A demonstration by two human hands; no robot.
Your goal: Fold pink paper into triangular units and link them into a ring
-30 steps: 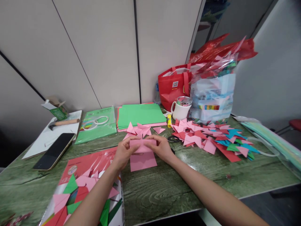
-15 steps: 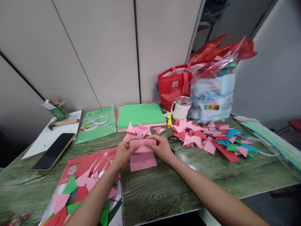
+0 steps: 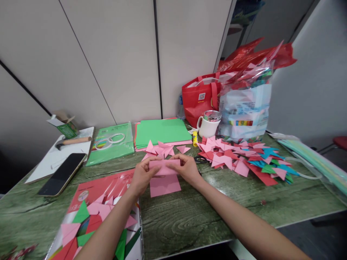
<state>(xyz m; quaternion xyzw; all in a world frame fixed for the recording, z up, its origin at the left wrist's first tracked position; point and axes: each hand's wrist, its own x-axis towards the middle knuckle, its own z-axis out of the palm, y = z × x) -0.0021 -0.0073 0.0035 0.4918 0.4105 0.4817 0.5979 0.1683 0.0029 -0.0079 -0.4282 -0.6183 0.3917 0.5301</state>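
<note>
Just in front of the green paper stack [image 3: 162, 132], the pink sheet [image 3: 165, 179] lies flat, its fold running left to right; left hand [image 3: 141, 176] and right hand [image 3: 187, 169] pinch that folded edge from opposite ends, equally near.

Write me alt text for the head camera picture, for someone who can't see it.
Two bare hands, left hand and right hand, fold a pink paper sheet on a green wood-grain table. A pile of folded paper triangles lies to the right, a green paper stack behind, and a phone to the left.
</note>
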